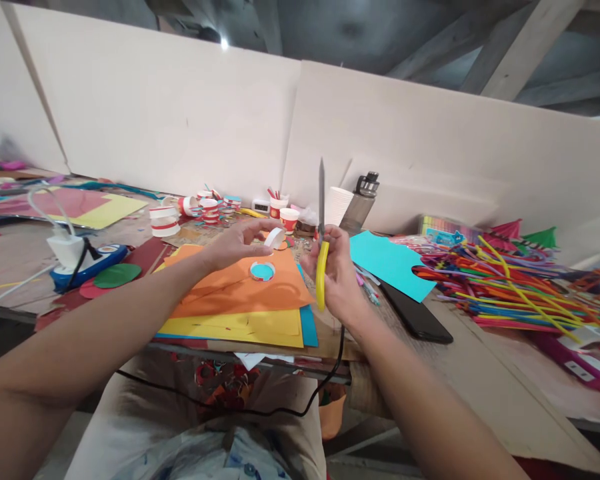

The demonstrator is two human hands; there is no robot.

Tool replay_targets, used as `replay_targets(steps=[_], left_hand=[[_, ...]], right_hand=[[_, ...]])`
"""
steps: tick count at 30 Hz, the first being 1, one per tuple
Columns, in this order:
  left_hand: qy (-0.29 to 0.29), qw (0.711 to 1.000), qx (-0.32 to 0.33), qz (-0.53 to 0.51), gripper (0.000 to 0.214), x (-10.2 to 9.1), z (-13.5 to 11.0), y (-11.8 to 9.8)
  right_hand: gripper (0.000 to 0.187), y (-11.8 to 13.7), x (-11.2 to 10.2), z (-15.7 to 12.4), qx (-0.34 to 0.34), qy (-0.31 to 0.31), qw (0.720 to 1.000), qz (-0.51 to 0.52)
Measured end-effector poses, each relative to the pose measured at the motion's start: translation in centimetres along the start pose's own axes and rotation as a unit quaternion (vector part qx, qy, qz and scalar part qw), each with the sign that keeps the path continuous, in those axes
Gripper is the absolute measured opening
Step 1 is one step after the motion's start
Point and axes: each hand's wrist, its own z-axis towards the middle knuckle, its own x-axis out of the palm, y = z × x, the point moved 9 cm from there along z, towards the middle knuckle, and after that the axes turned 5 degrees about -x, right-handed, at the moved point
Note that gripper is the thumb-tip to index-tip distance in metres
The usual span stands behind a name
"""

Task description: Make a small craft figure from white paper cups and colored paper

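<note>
My left hand (240, 245) pinches a curved white paper strip (275, 238) above a stack of coloured paper sheets (240, 293). My right hand (336, 273) is closed round the yellow handles of a pair of scissors (321, 263), whose shut blades point straight up. A small ring of cut paper cup with a blue centre (263, 271) lies on the orange top sheet, between the two hands.
Cut red-and-white paper cups (205, 208) crowd the back of the table. A power strip with a white charger (83, 260) lies left. A turquoise sheet (390, 261), black phone (417, 319), water bottle (361, 202) and a pile of coloured pipe cleaners (510, 283) sit right.
</note>
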Motion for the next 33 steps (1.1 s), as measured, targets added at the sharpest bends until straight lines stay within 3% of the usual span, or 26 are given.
replay_targets(steps=[5,7,12,17,23,33], left_hand=[[-0.031,0.999,-0.008,0.004,0.054,-3.2,0.0,0.3],[-0.041,0.999,-0.008,0.007,0.054,-4.0,0.0,0.3],[-0.028,0.999,0.007,-0.013,0.054,-4.6,0.0,0.1],[-0.016,1.0,-0.011,-0.022,0.052,-4.4,0.0,0.4],[0.025,0.999,-0.021,-0.021,0.057,-3.5,-0.1,0.5],[0.034,0.999,-0.018,0.008,0.058,-3.3,-0.2,0.4]], right_hand=[[0.039,-0.9,2.0,-1.0,0.074,0.142,0.984,-0.078],[0.035,-1.4,2.3,-1.2,0.082,0.171,0.975,-0.114],[0.034,-2.5,2.1,-1.4,0.133,0.164,0.973,-0.088],[0.034,-3.0,2.2,-2.2,0.2,0.209,0.954,-0.076],[0.034,-2.6,2.7,-2.5,0.23,0.23,0.945,-0.041],[0.035,-2.2,2.6,-2.6,0.247,0.217,0.944,-0.029]])
